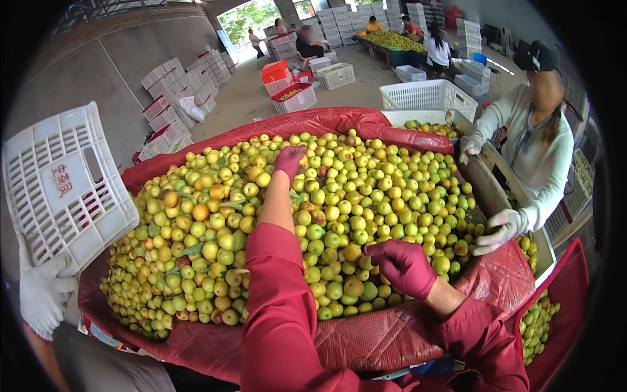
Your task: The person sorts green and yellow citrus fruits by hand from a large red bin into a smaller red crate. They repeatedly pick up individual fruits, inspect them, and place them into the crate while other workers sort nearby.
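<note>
A large heap of small round yellow-green fruits (pixel 343 210) fills a sorting table with padded red plastic edging (pixel 382 338). Some fruits have brown or reddish patches, and green leaves (pixel 193 249) lie among them. My left hand (pixel 290 162), in a thin dark pink glove, reaches to the far middle of the heap with its fingers curled at a yellowish fruit; whether it grips the fruit is unclear. My right hand (pixel 404 267), gloved alike, is over the near right part, fingers bent and thumb side toward a yellow fruit (pixel 352 252). Its palm is hidden.
At left, another person's white-gloved hand (pixel 46 289) is at a tilted white plastic crate (pixel 68 186). A co-worker (pixel 531 132) in white gloves stands at the right by a chute (pixel 482 181). Beyond are a white crate (pixel 428 95), stacked crates (pixel 169 78) and people around another fruit-covered table (pixel 392 40).
</note>
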The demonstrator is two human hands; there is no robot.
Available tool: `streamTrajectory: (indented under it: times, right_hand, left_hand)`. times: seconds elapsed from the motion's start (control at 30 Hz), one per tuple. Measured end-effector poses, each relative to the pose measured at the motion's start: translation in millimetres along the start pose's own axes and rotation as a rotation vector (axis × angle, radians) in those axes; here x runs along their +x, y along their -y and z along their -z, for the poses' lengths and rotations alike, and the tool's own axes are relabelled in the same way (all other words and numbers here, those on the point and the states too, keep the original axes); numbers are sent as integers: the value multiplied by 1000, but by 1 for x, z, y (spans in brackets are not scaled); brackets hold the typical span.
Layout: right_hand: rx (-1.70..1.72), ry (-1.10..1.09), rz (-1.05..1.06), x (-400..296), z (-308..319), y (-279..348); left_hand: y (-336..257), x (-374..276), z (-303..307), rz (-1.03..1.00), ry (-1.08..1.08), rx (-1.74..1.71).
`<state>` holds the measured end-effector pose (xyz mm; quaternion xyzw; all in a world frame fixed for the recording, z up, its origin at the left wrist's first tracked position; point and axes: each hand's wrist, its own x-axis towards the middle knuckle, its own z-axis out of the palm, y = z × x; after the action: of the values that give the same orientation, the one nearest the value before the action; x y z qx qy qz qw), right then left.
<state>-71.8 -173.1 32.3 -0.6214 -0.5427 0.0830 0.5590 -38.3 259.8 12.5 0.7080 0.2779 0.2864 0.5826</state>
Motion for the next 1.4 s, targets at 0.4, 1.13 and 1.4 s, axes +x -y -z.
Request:
streamTrajectory:
  times: [0.4,1.13,1.4]
  right_hand:
    - [-109,-49,-92,4,-4,-15]
    - [1722,-98,-676,-10,41,-45]
    - [1283,-208,-1106,-61,54,-10]
  left_hand:
    - [-40,-115,-26,61,171,-225]
    - [-36,-272,-3,-696,256,1037]
    - [-41,-292,-24,-727,477,1430]
